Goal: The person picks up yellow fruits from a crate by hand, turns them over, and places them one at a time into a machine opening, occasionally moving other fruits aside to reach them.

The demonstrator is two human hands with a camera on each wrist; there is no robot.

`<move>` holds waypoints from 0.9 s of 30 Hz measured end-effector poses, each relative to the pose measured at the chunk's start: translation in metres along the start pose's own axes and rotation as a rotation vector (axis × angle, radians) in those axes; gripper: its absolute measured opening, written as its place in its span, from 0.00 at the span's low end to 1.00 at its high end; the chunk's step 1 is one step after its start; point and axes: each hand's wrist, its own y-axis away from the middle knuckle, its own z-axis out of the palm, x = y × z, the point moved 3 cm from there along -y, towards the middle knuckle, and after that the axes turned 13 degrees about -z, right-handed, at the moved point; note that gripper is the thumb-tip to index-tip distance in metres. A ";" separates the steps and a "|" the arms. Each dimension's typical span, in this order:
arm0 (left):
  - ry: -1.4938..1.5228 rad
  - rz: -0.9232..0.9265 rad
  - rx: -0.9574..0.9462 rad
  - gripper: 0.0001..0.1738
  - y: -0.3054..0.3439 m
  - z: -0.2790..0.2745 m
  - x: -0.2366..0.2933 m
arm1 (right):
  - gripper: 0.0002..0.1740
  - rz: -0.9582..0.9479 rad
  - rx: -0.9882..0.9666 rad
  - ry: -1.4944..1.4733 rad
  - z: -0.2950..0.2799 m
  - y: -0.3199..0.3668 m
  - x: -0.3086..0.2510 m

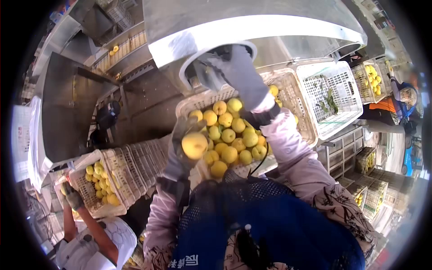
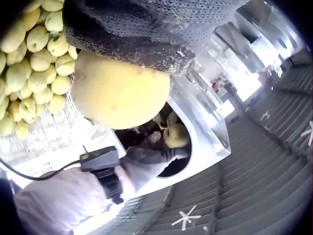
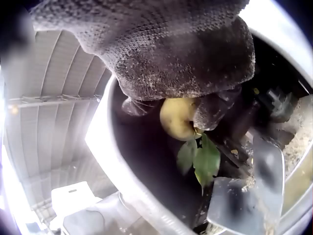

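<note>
My gloved left hand holds a large yellow peach above the near left part of a crate heaped with yellow peaches. In the left wrist view that peach shows big under the dark glove. My gloved right hand reaches into the round opening of a metal machine. Inside it, the right wrist view shows the fingers gripping a smaller yellow peach with green leaves on its stem. Grey metal plates stand close below the leaves.
Right of the peach crate stands a white crate with loose leaves. Stacked crates and a crate of fruit are at the left, where another person's gloved hand works. A person in an orange garment is at far right.
</note>
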 end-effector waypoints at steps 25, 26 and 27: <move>0.349 -0.088 -0.068 0.39 -0.031 0.059 0.079 | 0.45 -0.079 -0.059 -0.140 0.004 0.099 -0.015; 0.326 -0.093 -0.044 0.39 -0.035 0.055 0.077 | 0.46 -0.095 -0.004 -0.086 0.007 0.095 -0.009; 0.324 -0.086 -0.046 0.39 -0.039 0.051 0.078 | 0.46 -0.112 0.053 -0.033 0.010 0.090 -0.006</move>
